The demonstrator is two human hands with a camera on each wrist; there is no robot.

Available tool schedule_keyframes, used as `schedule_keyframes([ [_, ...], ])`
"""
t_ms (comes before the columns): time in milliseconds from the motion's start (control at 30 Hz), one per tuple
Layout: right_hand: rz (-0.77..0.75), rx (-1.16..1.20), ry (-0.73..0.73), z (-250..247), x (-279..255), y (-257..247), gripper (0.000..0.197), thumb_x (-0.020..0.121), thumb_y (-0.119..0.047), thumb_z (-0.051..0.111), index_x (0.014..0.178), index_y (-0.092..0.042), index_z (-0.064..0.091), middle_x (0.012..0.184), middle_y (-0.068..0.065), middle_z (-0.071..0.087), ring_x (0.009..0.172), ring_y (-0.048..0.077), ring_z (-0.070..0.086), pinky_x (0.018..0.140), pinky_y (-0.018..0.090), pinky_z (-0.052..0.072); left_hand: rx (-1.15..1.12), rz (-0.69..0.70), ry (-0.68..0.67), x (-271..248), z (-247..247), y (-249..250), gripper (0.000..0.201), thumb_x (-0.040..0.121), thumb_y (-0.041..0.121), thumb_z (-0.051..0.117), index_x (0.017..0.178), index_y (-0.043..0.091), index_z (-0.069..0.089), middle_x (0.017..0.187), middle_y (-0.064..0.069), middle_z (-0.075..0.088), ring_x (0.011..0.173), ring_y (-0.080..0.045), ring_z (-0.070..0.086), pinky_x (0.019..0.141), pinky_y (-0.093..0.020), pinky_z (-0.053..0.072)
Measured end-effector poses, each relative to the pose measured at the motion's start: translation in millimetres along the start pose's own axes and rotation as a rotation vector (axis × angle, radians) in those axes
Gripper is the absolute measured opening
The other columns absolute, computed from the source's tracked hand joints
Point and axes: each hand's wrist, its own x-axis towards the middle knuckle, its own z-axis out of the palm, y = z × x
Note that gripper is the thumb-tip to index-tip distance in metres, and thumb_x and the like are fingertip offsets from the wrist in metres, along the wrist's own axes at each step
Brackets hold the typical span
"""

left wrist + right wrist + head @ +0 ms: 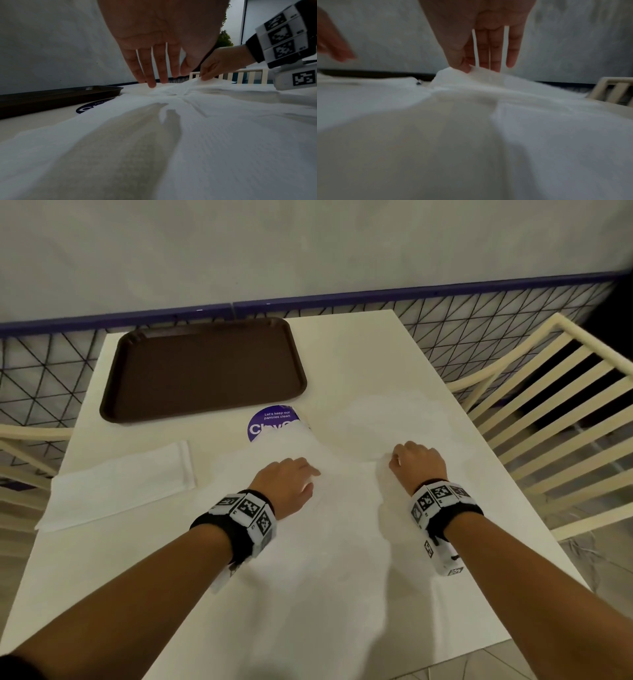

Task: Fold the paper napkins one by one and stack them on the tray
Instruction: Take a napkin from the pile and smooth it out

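We see a large white paper napkin spread open on the desk, thin and faintly ribbed, with creases that meet near its middle and a slight rumple toward its far side. It lies under both of our hands and reaches back beneath our wrists. Our right hand pinches the napkin's far edge between thumb and fingers and lifts that bit of paper just off the desk; in the right wrist view the raised fold sits directly at the fingertips. Our left hand is released, its fingers straight and pointing down, with the tips touching or almost touching the napkin near the creased middle; we cannot tell which. A second napkin, already folded into a long strip, lies flat on the desk off to the left of our left hand, well apart from it. The brown tray sits beyond our left hand, farther away, and holds nothing. A round purple sticker shows just past the left hand's fingers, partly covered by the open napkin's far edge.
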Motion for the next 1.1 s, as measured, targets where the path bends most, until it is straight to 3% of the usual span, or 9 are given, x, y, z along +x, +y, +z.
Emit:
schedule_keyframes([
  [67, -0.099, 0.076, 0.171, -7, -5, -12, 0.008, 0.076, -0.007, 0.065, 0.079, 0.001, 0.066, 0.077, 0.014, 0.066, 0.069, 0.033, 0.064, 0.065, 0.035, 0.046, -0.018, -0.001, 0.093, 1, -6, 0, 0.048, 0.096, 0.029, 0.041, 0.142, 0.024, 0.031, 0.146, 0.004, 0.032, 0.130, -0.016, 0.037, 0.105, -0.030, 0.031],
  [167, -0.338, 0.143, 0.263, -16, -20, -39, 0.019, 0.050, -0.003, 0.079, 0.059, -0.005, 0.063, 0.054, 0.006, 0.061, 0.044, 0.025, 0.058, 0.048, 0.027, 0.048, -0.014, 0.029, 0.201, 1, -13, -1, 0.067, 0.090, 0.030, 0.054, 0.147, 0.021, 0.021, 0.154, 0.004, 0.020, 0.140, -0.017, 0.024, 0.111, -0.029, 0.022],
  [333, -0.535, 0.245, 0.345, -29, -50, -96, 0.017, 0.055, -0.010, 0.076, 0.062, -0.008, 0.061, 0.051, 0.003, 0.059, 0.043, 0.023, 0.056, 0.051, 0.023, 0.049, 0.168, 0.135, 0.156, -16, -20, -6, 0.074, 0.067, 0.037, 0.077, 0.133, 0.018, 0.050, 0.135, -0.003, 0.053, 0.122, -0.028, 0.052, 0.100, -0.041, 0.041],
  [467, -0.543, 0.338, 0.327, -30, -74, -130, 0.021, 0.073, -0.023, 0.047, 0.068, -0.009, 0.060, 0.051, 0.001, 0.061, 0.042, 0.022, 0.056, 0.046, 0.019, 0.042, 0.153, 0.108, 0.284, -54, -12, -25, 0.057, 0.055, 0.031, 0.086, 0.107, 0.015, 0.069, 0.104, -0.004, 0.071, 0.097, -0.028, 0.067, 0.085, -0.043, 0.051],
  [567, -0.560, 0.278, 0.050, -27, -88, -154, 0.025, 0.087, -0.020, 0.048, 0.106, -0.007, 0.057, 0.088, 0.010, 0.068, 0.075, 0.031, 0.063, 0.062, 0.028, 0.040, 0.169, 0.108, 0.363, -92, -2, -45, 0.038, 0.051, 0.008, 0.086, 0.087, 0.012, 0.075, 0.085, -0.003, 0.074, 0.081, -0.024, 0.071, 0.074, -0.037, 0.056],
  [700, -0.636, 0.110, -0.229, -10, -95, -181, 0.038, 0.095, -0.010, 0.037, 0.133, -0.012, 0.043, 0.128, 0.006, 0.054, 0.111, 0.028, 0.053, 0.087, 0.033, 0.041, 0.125, 0.020, 0.348, -150, 11, -75, 0.023, 0.067, 0.018, 0.056, 0.078, 0.016, 0.076, 0.076, -0.004, 0.073, 0.069, -0.021, 0.072, 0.066, -0.028, 0.056],
  [800, -0.641, 0.135, -0.384, 3, -96, -195, 0.037, 0.097, -0.009, 0.034, 0.130, -0.016, 0.049, 0.130, 0.003, 0.053, 0.118, 0.024, 0.050, 0.095, 0.032, 0.039, 0.064, -0.052, 0.224, -195, 21, -90, 0.028, 0.073, 0.025, 0.050, 0.082, 0.020, 0.076, 0.080, -0.001, 0.073, 0.071, -0.017, 0.071, 0.058, -0.025, 0.056],
  [933, -0.655, 0.264, -0.509, 8, -102, -205, 0.029, 0.098, -0.014, 0.038, 0.116, -0.007, 0.060, 0.114, 0.011, 0.064, 0.105, 0.028, 0.058, 0.087, 0.034, 0.044, -0.194, -0.291, -0.017, -236, 28, -98, 0.067, 0.081, 0.053, 0.017, 0.112, 0.016, 0.064, 0.106, -0.002, 0.068, 0.098, -0.021, 0.062, 0.083, -0.027, 0.047],
  [1100, -0.565, 0.354, -0.532, -1, -91, -215, 0.027, 0.097, -0.015, 0.045, 0.113, -0.001, 0.061, 0.115, 0.014, 0.065, 0.104, 0.027, 0.058, 0.076, 0.023, 0.033, -0.504, -0.624, 0.030, -245, 30, -114, 0.022, 0.094, 0.036, 0.050, 0.097, 0.018, 0.063, 0.086, -0.004, 0.062, 0.082, -0.019, 0.055, 0.072, -0.021, 0.037],
])
